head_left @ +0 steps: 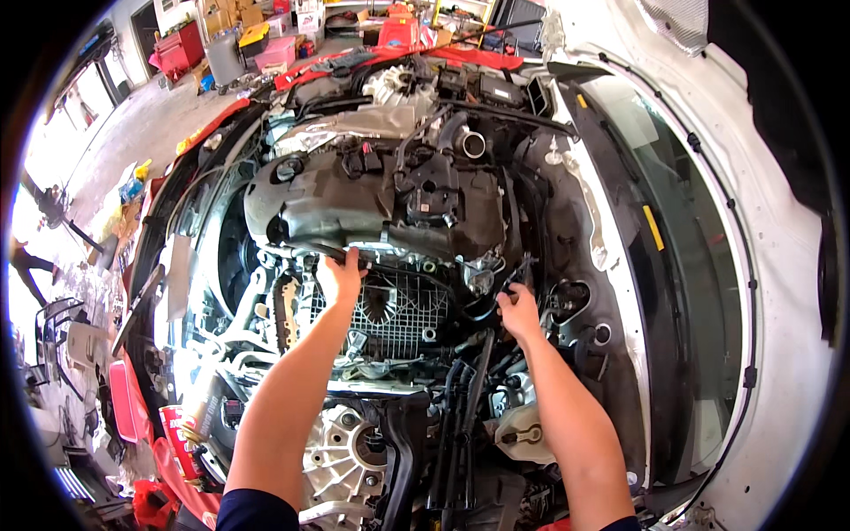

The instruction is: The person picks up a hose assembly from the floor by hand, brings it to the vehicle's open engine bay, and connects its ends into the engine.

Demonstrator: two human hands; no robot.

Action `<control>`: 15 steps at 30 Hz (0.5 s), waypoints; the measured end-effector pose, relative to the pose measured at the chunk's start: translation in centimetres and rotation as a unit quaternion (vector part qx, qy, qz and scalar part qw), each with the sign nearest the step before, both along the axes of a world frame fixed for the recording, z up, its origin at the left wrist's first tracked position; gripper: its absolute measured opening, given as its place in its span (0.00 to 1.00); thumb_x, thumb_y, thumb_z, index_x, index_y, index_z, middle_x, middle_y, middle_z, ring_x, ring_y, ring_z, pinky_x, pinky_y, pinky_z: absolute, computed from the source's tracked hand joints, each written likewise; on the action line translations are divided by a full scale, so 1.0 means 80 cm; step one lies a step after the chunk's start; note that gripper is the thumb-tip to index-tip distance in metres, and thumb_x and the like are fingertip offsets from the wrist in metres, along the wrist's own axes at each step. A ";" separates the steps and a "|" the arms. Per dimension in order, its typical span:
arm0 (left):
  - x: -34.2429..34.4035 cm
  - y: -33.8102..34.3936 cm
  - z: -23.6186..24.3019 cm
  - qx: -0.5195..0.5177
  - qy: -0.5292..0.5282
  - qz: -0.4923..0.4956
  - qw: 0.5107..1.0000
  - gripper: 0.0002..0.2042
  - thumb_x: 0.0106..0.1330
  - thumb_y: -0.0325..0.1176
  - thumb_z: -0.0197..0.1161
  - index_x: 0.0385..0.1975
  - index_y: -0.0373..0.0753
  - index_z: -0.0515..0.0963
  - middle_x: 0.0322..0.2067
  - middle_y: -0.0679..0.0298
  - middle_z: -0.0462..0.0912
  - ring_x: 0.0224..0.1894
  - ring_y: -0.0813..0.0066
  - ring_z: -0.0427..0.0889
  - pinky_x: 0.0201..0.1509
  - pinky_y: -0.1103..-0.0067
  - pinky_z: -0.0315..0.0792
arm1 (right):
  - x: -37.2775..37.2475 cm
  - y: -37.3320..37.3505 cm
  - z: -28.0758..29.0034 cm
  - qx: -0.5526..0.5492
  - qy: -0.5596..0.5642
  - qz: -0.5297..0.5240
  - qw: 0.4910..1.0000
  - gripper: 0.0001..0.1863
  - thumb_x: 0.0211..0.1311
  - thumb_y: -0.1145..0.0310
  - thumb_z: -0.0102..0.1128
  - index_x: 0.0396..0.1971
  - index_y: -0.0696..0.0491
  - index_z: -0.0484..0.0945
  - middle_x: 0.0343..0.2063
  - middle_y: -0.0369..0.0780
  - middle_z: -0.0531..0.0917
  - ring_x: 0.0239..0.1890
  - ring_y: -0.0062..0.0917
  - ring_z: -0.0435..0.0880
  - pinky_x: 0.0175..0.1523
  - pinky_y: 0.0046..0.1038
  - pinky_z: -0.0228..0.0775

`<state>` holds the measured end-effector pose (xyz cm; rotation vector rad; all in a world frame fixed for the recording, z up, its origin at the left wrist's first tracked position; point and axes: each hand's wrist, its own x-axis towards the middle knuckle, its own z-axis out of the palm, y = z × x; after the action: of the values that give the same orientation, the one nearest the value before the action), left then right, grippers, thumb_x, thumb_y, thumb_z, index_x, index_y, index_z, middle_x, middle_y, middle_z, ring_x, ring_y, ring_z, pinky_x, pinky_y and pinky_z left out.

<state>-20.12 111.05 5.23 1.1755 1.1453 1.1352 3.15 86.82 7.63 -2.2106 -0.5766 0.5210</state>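
A large black plastic engine cover (pixel 332 196) sits across the middle of the open engine bay. Along its near edge my left hand (pixel 338 278) is closed around a thin black hose (pixel 398 268), thumb pointing up. The hose runs rightward from there, above a black ribbed intake manifold (pixel 403 314). My right hand (pixel 519 310) is closed at the cover's right near corner, among dark hoses and wiring. Something dark juts up past its fingers, but its kind is unclear. A small silvery metal part (pixel 479 276) lies just left of that hand.
A raised white hood (pixel 784 265) and the windshield (pixel 686 221) bound the right side. Nearer me are a silver cast-metal housing (pixel 341 451) and a pale fluid reservoir (pixel 524 435). Red covers (pixel 482 58) drape the far edge. Cans (pixel 180 438) stand at the left.
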 end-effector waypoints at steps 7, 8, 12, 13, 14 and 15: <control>-0.013 -0.001 -0.028 0.022 -0.053 -0.058 0.997 0.16 0.62 0.35 0.62 0.35 0.25 0.69 0.31 0.58 0.75 0.29 0.73 0.77 0.28 0.78 0.82 | 0.005 0.009 0.002 0.092 0.074 0.017 0.993 0.12 0.61 0.74 0.55 0.43 0.63 0.73 0.28 0.41 0.78 0.27 0.21 0.78 0.29 0.23 0.78; -0.013 0.002 -0.029 0.027 -0.045 -0.057 0.997 0.16 0.62 0.35 0.62 0.35 0.25 0.69 0.31 0.58 0.75 0.29 0.74 0.77 0.28 0.77 0.82 | 0.008 0.007 -0.001 0.114 0.098 0.024 0.988 0.11 0.61 0.75 0.55 0.42 0.64 0.73 0.28 0.41 0.79 0.27 0.21 0.79 0.30 0.22 0.78; -0.016 0.004 -0.040 -0.006 -0.067 -0.042 0.997 0.14 0.61 0.33 0.63 0.32 0.27 0.69 0.27 0.61 0.75 0.27 0.76 0.76 0.29 0.77 0.82 | 0.006 0.009 -0.003 0.144 0.099 0.044 0.984 0.08 0.61 0.78 0.53 0.39 0.65 0.73 0.28 0.41 0.79 0.28 0.21 0.81 0.30 0.21 0.77; -0.014 0.003 -0.042 -0.005 -0.083 -0.048 0.995 0.13 0.61 0.32 0.63 0.32 0.28 0.70 0.26 0.62 0.75 0.27 0.77 0.76 0.30 0.77 0.82 | 0.005 0.007 0.002 0.143 0.098 0.045 0.984 0.08 0.61 0.78 0.53 0.39 0.65 0.73 0.28 0.41 0.79 0.28 0.22 0.81 0.30 0.21 0.77; -0.012 0.002 -0.043 0.007 -0.094 -0.065 0.993 0.11 0.62 0.31 0.62 0.32 0.29 0.69 0.25 0.63 0.74 0.26 0.78 0.75 0.31 0.77 0.82 | 0.003 0.006 0.005 0.149 0.105 0.023 0.983 0.08 0.61 0.79 0.52 0.40 0.65 0.73 0.29 0.41 0.79 0.29 0.22 0.81 0.30 0.21 0.77; -0.017 0.002 -0.043 -0.002 -0.017 -0.090 0.996 0.11 0.63 0.32 0.60 0.34 0.29 0.69 0.27 0.62 0.76 0.30 0.76 0.77 0.37 0.75 0.82 | 0.003 0.004 0.008 0.139 0.103 0.029 0.984 0.08 0.61 0.79 0.51 0.39 0.65 0.72 0.29 0.41 0.79 0.29 0.23 0.82 0.31 0.22 0.77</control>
<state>-21.46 111.24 1.77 1.2253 0.9954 1.0107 3.36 87.14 8.27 -1.8547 -0.5677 0.6483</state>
